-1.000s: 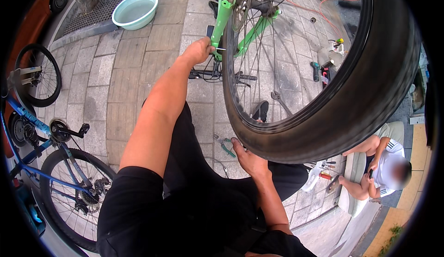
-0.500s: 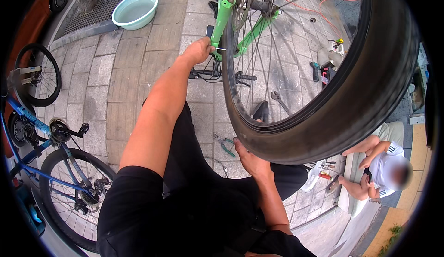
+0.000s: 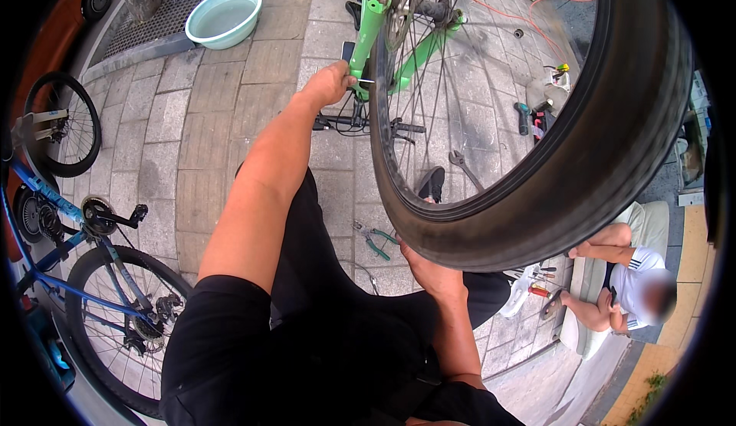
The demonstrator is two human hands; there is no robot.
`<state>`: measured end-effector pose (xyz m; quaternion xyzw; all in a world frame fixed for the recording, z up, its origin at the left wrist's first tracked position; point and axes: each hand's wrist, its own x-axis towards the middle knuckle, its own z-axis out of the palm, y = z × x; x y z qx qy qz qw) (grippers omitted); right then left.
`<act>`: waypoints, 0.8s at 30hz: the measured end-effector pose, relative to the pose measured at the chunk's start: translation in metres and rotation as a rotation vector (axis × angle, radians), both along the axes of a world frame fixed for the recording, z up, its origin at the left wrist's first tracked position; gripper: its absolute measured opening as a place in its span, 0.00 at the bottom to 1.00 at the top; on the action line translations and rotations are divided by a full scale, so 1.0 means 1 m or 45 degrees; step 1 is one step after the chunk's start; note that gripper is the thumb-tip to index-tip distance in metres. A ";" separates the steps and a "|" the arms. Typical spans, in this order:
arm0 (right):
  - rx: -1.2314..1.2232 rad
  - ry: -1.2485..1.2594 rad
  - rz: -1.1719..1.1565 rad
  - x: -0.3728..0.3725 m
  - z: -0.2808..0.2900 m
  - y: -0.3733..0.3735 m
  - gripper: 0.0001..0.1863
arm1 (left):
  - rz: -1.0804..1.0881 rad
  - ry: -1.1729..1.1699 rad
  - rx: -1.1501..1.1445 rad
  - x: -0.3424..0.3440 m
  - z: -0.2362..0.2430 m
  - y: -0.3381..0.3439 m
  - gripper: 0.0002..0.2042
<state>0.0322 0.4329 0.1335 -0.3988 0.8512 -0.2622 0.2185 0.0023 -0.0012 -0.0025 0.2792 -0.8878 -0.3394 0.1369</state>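
A bicycle wheel with a wide dark tyre [image 3: 529, 227] looms large at right, its tread smeared by motion. It is mounted in a green bicycle frame [image 3: 371, 31], whose handlebar lies below on the paving. My left hand [image 3: 328, 83] is closed beside a green tube, and a thin silvery rod [image 3: 366, 81] sticks out of it toward the wheel's edge; the rest of the rod is hidden. Under the near side of the tyre is my right hand [image 3: 435, 273], close to or touching the tread. The tyre covers most of its fingers.
Green-handled pliers [image 3: 377, 246], an adjustable wrench [image 3: 463, 168] and a teal power drill [image 3: 522, 118] lie on the paving. A pale green basin [image 3: 224, 18] holds water. A blue bicycle [image 3: 115, 307] stands left; a person [image 3: 640, 284] sits at right. An orange cord [image 3: 537, 24] runs behind.
My right hand has shifted slightly right and farther under the tyre. The wheel appears to be turning, its tread blurred in both frames. The left hand stays put. The seated person has moved their arms.
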 end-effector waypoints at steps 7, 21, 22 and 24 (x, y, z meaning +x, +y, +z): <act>0.018 0.021 0.029 -0.003 -0.002 0.002 0.30 | -0.001 0.019 -0.003 0.000 -0.002 -0.001 0.14; 0.040 0.051 0.053 -0.006 0.008 0.000 0.30 | 0.004 0.061 -0.003 -0.001 -0.006 -0.002 0.14; 0.048 0.046 0.051 -0.006 0.008 0.001 0.30 | 0.003 0.061 -0.002 -0.001 -0.006 -0.002 0.14; 0.066 0.033 0.047 -0.007 0.009 0.001 0.30 | 0.000 0.060 0.001 -0.001 -0.005 -0.002 0.14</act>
